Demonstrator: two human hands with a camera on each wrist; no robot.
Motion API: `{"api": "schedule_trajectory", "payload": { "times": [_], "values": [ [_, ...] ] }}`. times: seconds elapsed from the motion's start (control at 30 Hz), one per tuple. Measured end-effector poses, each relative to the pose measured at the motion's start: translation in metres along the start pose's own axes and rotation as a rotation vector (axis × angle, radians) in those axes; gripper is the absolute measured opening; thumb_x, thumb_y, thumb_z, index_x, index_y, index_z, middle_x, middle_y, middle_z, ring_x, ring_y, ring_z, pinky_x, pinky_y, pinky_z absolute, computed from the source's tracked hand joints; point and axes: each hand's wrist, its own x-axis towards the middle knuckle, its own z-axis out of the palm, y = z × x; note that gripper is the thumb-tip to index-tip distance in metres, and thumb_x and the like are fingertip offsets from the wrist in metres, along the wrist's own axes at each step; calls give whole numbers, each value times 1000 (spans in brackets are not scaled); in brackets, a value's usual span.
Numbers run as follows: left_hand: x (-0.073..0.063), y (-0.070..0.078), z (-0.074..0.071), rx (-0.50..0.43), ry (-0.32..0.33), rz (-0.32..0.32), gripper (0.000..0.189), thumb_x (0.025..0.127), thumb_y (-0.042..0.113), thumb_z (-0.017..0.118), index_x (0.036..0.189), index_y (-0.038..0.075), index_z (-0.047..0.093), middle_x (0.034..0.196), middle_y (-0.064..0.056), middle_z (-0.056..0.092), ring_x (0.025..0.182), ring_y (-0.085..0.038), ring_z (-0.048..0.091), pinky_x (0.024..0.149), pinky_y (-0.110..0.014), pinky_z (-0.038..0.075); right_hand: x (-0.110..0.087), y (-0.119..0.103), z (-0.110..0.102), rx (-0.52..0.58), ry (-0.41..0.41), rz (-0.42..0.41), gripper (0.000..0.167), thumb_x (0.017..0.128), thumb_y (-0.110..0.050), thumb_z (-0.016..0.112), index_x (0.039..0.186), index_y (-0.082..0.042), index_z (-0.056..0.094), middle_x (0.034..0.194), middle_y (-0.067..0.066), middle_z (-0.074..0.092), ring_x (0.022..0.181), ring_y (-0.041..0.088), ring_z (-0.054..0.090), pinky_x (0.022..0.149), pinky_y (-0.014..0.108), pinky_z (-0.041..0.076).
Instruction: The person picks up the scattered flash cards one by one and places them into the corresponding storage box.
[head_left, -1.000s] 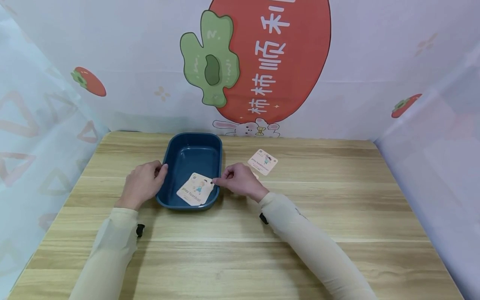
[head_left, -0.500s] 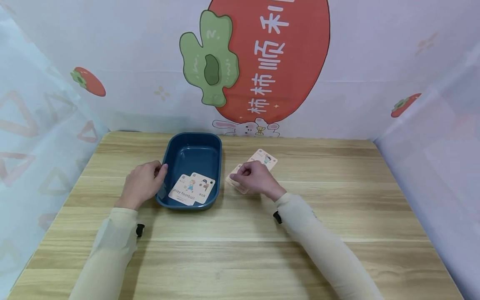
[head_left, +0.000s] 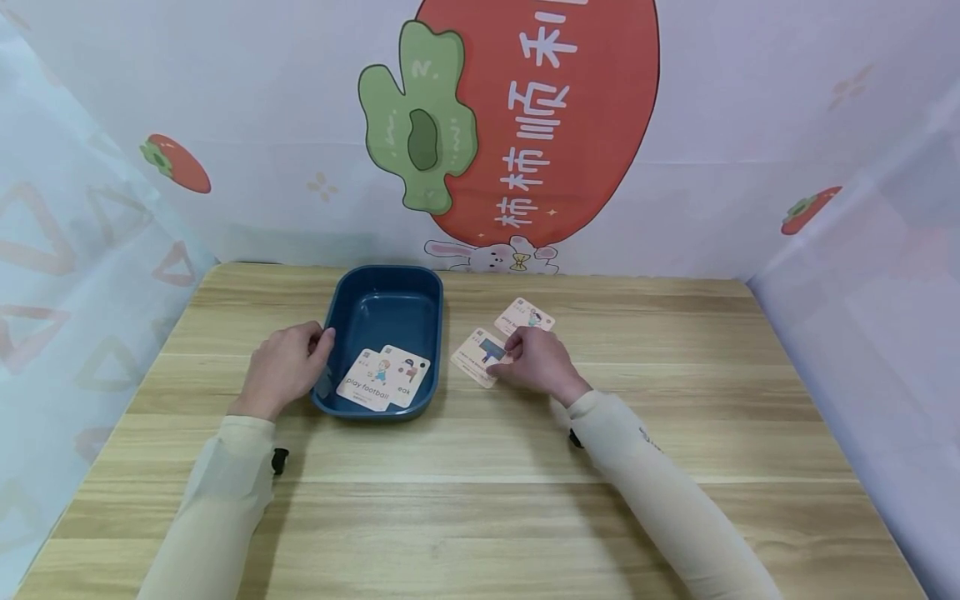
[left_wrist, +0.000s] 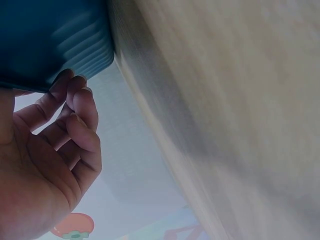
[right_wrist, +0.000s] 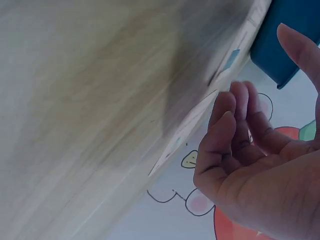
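My left hand (head_left: 283,368) pinches the left rim of a dark blue tray (head_left: 386,318); the left wrist view shows its fingers (left_wrist: 75,100) under that rim. Inside the tray's near end lie a "play football" picture card (head_left: 366,382) and, partly beneath it, another picture card (head_left: 412,377). My right hand (head_left: 542,362) is over the table, thumb and fingers apart with nothing between them. Its fingertips overlap a picture card with a dark board (head_left: 474,360). Behind it lies another picture card (head_left: 521,312), partly covered by the hand in the head view.
The wooden table (head_left: 450,517) carries the tray and cards. A printed white backdrop (head_left: 285,100) with a big red persimmon rises along the back edge, and cloth sides (head_left: 885,250) close in left and right.
My right hand released the "play football" card in the tray, then moved right to the cards on the table. The football card has settled flat, further left. My left hand stayed at the rim.
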Motion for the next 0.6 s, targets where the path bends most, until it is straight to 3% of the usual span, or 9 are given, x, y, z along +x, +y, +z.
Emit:
{"api": "schedule_trajectory", "payload": {
  "times": [0.33, 0.6],
  "values": [
    [0, 0, 1, -1, 4, 5, 40, 107, 32, 45, 80, 7, 59, 63, -5, 52, 57, -23, 51, 49, -34, 36, 0, 6, 9, -62, 8, 35, 69, 70, -43, 94, 114, -1, 61, 107, 10, 63, 94, 25, 57, 84, 39, 48],
    [0, 0, 2, 1, 3, 7, 39, 107, 31, 46, 83, 5, 62, 64, -5, 54, 57, -24, 51, 50, -34, 37, -2, 4, 13, -110, 12, 81, 83, 65, -52, 94, 122, -2, 60, 108, 11, 56, 98, 27, 51, 83, 38, 45]
  ]
}}
